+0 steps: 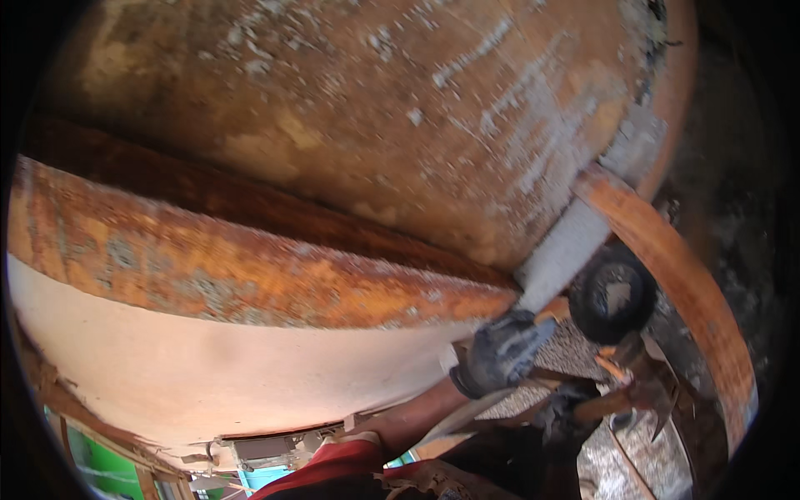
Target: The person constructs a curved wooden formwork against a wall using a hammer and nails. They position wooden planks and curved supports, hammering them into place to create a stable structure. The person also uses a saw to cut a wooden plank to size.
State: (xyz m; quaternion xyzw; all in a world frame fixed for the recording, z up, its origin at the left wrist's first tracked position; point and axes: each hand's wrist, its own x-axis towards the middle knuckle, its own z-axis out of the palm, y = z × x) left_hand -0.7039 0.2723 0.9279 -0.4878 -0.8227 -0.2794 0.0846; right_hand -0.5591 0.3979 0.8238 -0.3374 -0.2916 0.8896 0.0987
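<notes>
My left hand (502, 354), in a dark grey glove, is at the right end of a long, weathered orange beam (275, 279). Its fingers look closed, but whatever they hold is hidden. A short orange-brown piece (553, 310) sticks out just beyond the fingertips. Lower and to the right, my right hand (571, 410), also in a dark glove, is wrapped round the wooden handle of a claw hammer (652, 379). The hammer's metal head points up and to the right, apart from the beam. A pale grey strip (567, 254) runs past the beam's end.
A broad brown panel (358, 125) with whitish splashes fills the top. Below the beam lies a smooth pale surface (225, 362). At the right are a round black container (612, 292) and a curved orange-brown plank (683, 267). Grey gravel (571, 348) lies below the container.
</notes>
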